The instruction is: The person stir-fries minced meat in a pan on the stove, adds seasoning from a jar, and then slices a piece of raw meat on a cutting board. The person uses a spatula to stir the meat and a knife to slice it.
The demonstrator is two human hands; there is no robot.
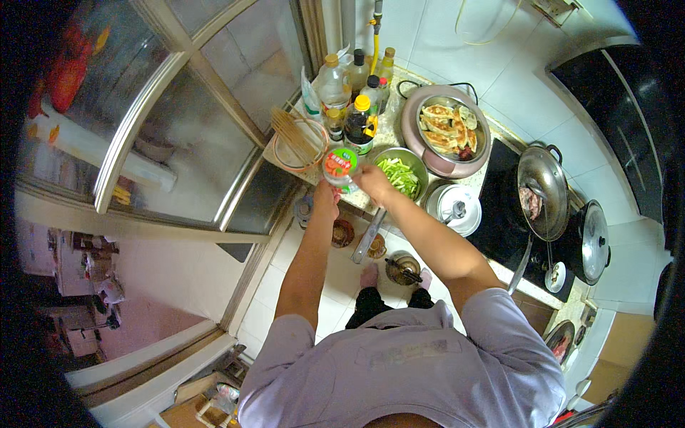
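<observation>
Both my hands are around a clear jar with a green and orange printed lid (341,162), held over the counter's edge. My left hand (326,199) grips the jar from the near side, low down. On its right side, the fingers of my right hand (373,184) close on the jar near the lid; the fingertips are partly hidden. Right beside my right hand is a metal pan (423,159) of chopped green vegetables (397,174). Its long handle (369,235) juts out past the counter, beneath my right wrist.
Several bottles (357,104) stand behind the jar, beside a basket (322,131) with chopsticks. Fried dumplings (447,128) fill a round cooker (411,131). A white lidded bowl (471,220) sits near the black cooktop (495,176), which carries a wok (554,198) with meat and a lidded pot (594,241).
</observation>
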